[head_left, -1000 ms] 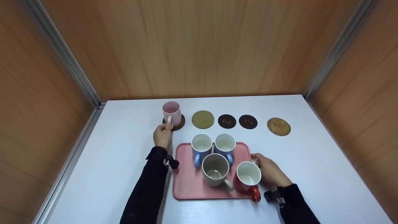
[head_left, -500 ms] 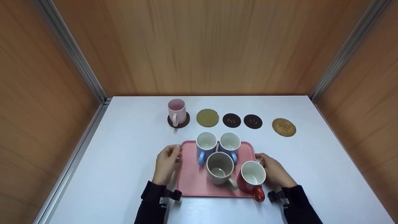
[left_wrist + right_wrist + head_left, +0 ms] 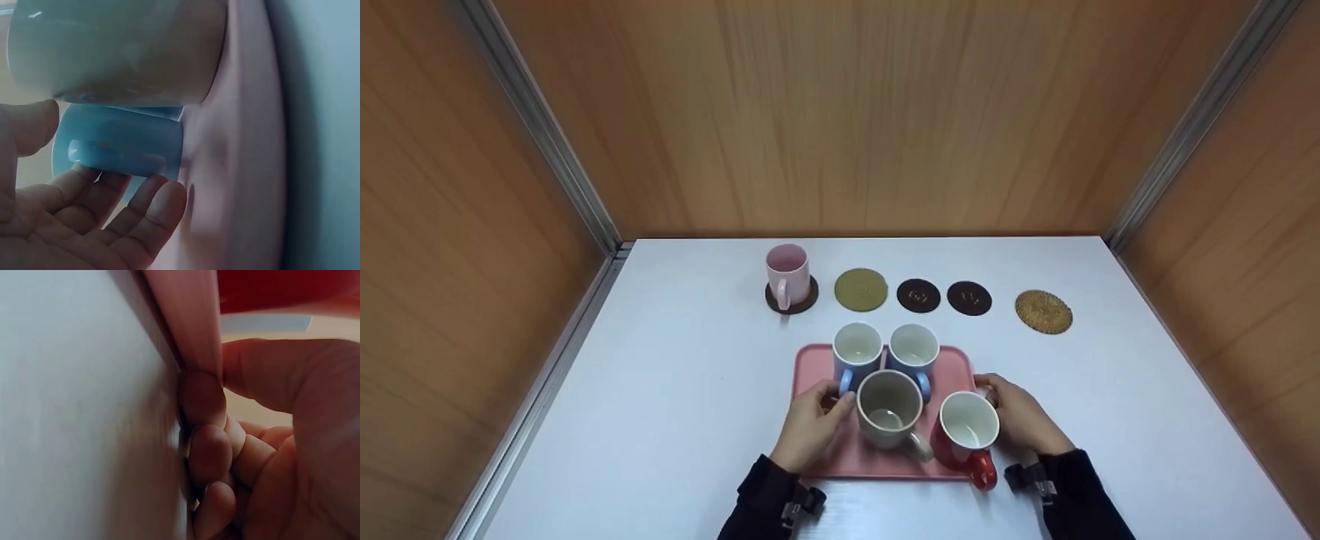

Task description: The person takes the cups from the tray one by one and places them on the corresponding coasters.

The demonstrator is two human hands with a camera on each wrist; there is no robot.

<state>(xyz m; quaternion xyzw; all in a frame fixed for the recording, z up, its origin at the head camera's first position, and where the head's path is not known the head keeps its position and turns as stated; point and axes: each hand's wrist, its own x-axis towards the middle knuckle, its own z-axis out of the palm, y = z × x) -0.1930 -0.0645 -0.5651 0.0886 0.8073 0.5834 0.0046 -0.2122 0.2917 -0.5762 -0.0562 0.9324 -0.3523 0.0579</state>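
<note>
Head view: a flat pink plastic tray (image 3: 810, 454) lies on the white surface (image 3: 660, 390) at about 6 o'clock from a row of round coasters. On it stand four mugs: two light blue ceramic mugs (image 3: 857, 352) at the far edge, a grey-beige ceramic mug (image 3: 889, 409) in the middle and a red ceramic mug (image 3: 964, 435) at its 3 o'clock. The left hand (image 3: 810, 431) lies over the tray's left half, fingers loosely open, reaching toward the handle of the left blue mug at its 1 o'clock. The right hand (image 3: 1020, 424) grips the tray's right edge, just beside the red mug. Farther off, at 11 o'clock from the tray, a pale pink ceramic mug (image 3: 787, 271) stands on a dark brown round coaster (image 3: 793, 298).

Left wrist view: the blue handle (image 3: 118, 143) sits between the thumb and the fingers (image 3: 152, 208), which are half open and touch its underside but have not closed.

Right wrist view: the curled fingers (image 3: 205, 439) pinch the tray rim (image 3: 188, 320) against the thumb, holding it down on the surface.

To do this grasp well, I judge the fingers should close fully round the handle and lift straight up, clear of the grey-beige mug close beside it, while the right hand steadies the tray.
</note>
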